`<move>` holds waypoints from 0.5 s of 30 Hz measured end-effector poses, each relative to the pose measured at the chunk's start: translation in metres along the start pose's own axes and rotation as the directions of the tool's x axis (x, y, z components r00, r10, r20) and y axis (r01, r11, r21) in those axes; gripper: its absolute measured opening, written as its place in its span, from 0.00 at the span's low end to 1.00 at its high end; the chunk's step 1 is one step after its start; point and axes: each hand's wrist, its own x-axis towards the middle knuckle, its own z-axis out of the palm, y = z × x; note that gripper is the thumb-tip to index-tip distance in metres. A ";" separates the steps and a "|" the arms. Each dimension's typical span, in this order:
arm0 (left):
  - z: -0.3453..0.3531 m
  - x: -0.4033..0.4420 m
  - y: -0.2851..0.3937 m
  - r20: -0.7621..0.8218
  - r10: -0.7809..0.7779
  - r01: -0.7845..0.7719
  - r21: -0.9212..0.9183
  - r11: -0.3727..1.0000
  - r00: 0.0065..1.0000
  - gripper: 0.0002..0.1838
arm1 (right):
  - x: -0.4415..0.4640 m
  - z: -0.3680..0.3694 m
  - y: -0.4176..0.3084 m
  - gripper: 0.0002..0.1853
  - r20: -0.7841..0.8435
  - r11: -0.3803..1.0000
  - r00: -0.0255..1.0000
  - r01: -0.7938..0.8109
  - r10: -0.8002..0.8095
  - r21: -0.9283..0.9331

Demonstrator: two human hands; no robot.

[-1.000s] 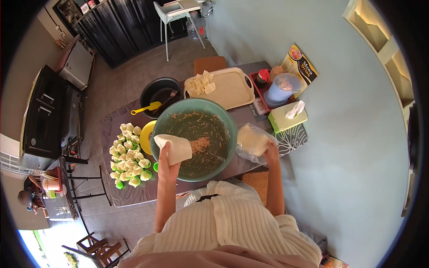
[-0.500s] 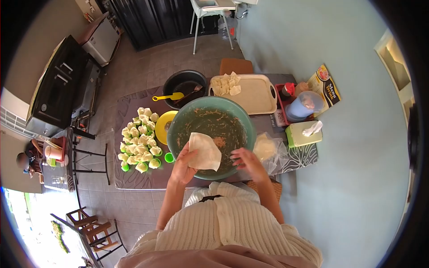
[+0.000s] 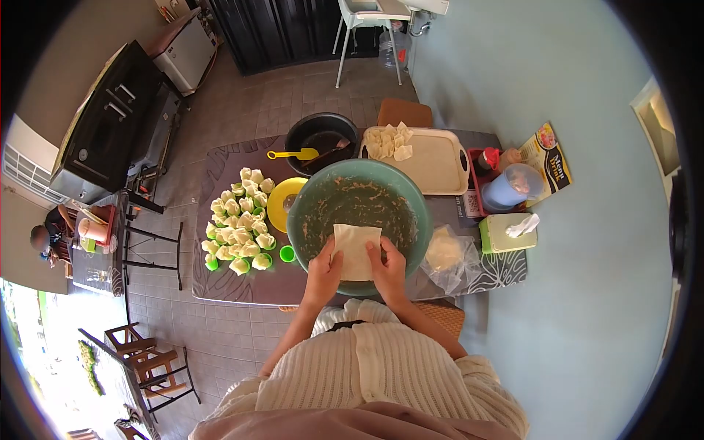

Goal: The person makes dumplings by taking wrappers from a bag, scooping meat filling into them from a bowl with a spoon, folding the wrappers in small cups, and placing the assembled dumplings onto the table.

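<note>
This was a small eatery: a menu (image 3: 550, 166) stood by the wall (drinks listed), near a high chair (image 3: 370, 16) and tables.

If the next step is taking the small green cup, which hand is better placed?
Left hand, I think: the green cup stands on that side of the bowl, farther from the right hand. Both hands hold the pale sheet.

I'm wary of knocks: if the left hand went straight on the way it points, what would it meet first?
Beyond the pale sheet that the left hand holds, probably the far wall of the green basin; its height is unclear, so it might pass over.
</note>
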 end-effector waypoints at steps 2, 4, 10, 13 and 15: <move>0.001 0.000 -0.001 -0.039 0.123 -0.110 0.239 0.965 0.992 0.16 | 0.000 -0.002 -0.005 0.06 -0.011 0.975 0.996 0.080 -0.084 -0.205; 0.004 -0.002 0.011 -0.076 0.249 -0.212 0.325 0.922 0.966 0.15 | -0.001 -0.004 -0.015 0.07 0.041 0.892 0.957 0.283 -0.287 -0.354; 0.004 -0.001 0.012 0.045 0.261 -0.262 0.312 0.913 0.964 0.17 | 0.000 -0.012 -0.033 0.10 0.244 0.878 0.903 0.410 -0.353 -0.249; 0.003 0.000 0.022 0.139 0.315 -0.340 0.232 0.911 0.939 0.18 | 0.004 -0.017 -0.033 0.11 0.311 0.823 0.847 0.511 -0.432 -0.249; 0.002 0.001 0.030 0.163 0.329 -0.360 0.230 0.904 0.930 0.18 | 0.004 -0.021 -0.036 0.12 0.334 0.820 0.841 0.514 -0.425 -0.252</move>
